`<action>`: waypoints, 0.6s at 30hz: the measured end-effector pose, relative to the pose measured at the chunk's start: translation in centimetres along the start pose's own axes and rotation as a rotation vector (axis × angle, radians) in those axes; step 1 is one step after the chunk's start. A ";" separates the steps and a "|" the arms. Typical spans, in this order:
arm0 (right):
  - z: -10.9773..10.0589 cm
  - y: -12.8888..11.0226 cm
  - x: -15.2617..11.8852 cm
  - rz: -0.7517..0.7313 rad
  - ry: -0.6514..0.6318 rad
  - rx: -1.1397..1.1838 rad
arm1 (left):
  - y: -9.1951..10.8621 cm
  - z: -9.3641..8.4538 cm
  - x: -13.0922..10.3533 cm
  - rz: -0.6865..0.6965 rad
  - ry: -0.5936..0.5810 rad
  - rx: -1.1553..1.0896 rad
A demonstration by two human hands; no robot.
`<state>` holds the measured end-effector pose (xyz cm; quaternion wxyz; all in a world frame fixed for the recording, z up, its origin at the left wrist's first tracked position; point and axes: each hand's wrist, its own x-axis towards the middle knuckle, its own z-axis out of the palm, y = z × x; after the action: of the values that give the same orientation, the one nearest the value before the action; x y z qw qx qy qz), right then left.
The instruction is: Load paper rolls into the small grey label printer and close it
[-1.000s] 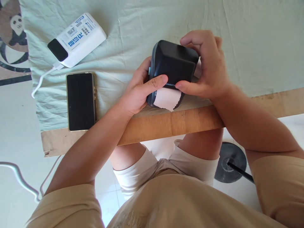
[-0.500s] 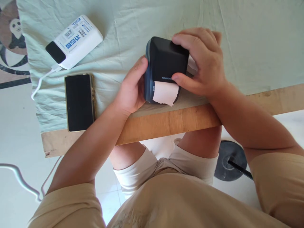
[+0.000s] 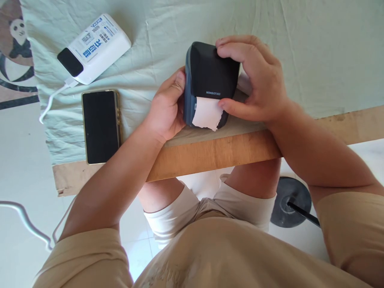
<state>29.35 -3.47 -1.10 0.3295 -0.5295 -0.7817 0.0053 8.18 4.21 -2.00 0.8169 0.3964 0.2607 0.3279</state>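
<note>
A black and dark-blue label printer [image 3: 214,74] marked NIIMBOT is held between my two hands, over the cloth near the table's front edge. From its lower slot hangs a strip of white paper [image 3: 207,114] with a torn end. My left hand [image 3: 171,102] is closed round the printer's left side, thumb on the edge and the other fingers hidden underneath. My right hand [image 3: 255,78] grips the opposite side, fingertips on the top right corner and thumb by the paper slot. Something pale shows between the right palm and the printer; I cannot make out what it is.
A white power bank [image 3: 96,48] with a cable [image 3: 52,102] plugged in lies at the upper left. Below it, a smartphone [image 3: 100,126] with a dark screen rests near the wooden table edge [image 3: 216,156]. Wrinkled pale green cloth [image 3: 330,60] covers the tabletop.
The printer has shifted slightly up in view and turned a little. My right thumb has slid off the printed brand name to the edge of the paper, so the lettering shows more fully.
</note>
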 end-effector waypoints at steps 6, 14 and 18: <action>-0.5 0.3 0.5 0.002 0.121 0.015 | 0.4 0.8 -0.3 -0.076 0.002 0.004; -0.1 0.5 0.7 0.143 0.678 -0.118 | 0.7 0.5 -0.5 -0.050 -0.045 0.141; -0.3 0.1 0.7 0.060 0.654 -0.265 | 0.8 0.1 -0.4 -0.084 -0.135 0.171</action>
<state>29.41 -2.95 -0.48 0.4904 -0.5640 -0.6130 -0.2564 7.65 4.27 -1.20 0.8087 0.4746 0.2487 0.2427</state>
